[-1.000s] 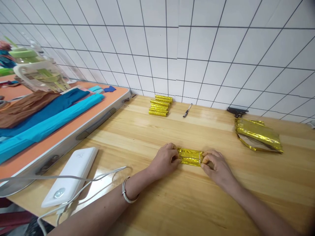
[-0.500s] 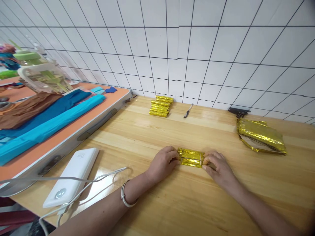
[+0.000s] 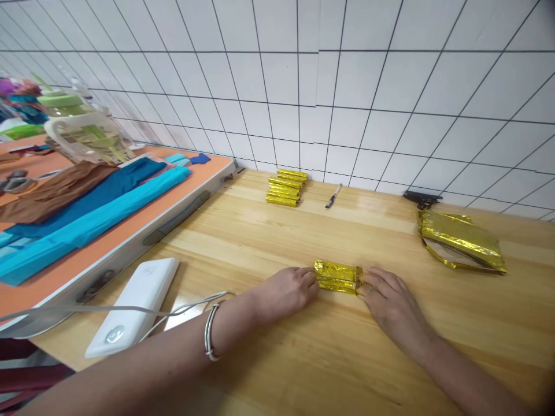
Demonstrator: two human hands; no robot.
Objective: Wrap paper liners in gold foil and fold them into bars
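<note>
We locate the gold foil piece (image 3: 338, 278) on the table between the two hands, its long axis running from the left hand (image 3: 292, 292) to the right hand (image 3: 392, 303). Neither hand is clearly nearer: each has its fingers at one short end. The left fingers curl, the right extend; we cannot tell whether either pinches. Beyond the grip, farther left, lie folded gold strips (image 3: 284, 189).

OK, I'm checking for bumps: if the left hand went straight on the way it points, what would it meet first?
The folded gold foil, most likely: the left hand seems to touch its left end, with the right hand beyond.
</note>
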